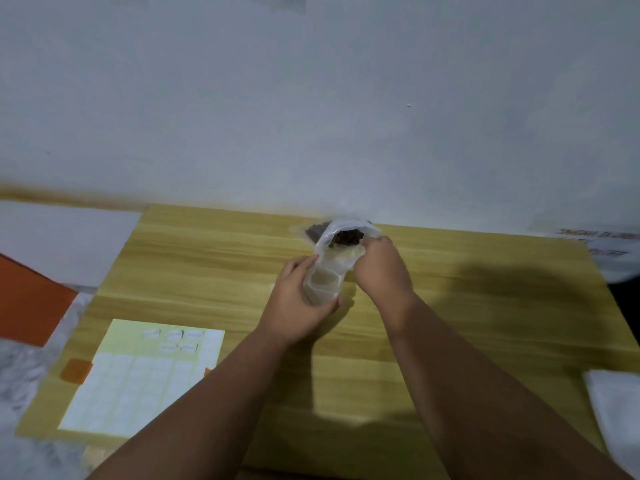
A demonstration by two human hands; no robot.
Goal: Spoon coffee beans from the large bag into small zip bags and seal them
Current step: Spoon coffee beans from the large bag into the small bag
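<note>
Now, left hand (300, 299): you are gripping the small zip bag (329, 273) above the table (207, 258), fingers curling round its lower half.
Right hand (378, 265): your fingers are curling at the bag's mouth; what they are pinching, I cannot tell.
Coffee beans (346, 237): showing dark at that mouth, blurred.
Large bag (300, 231): lying behind, mostly hidden.
</note>
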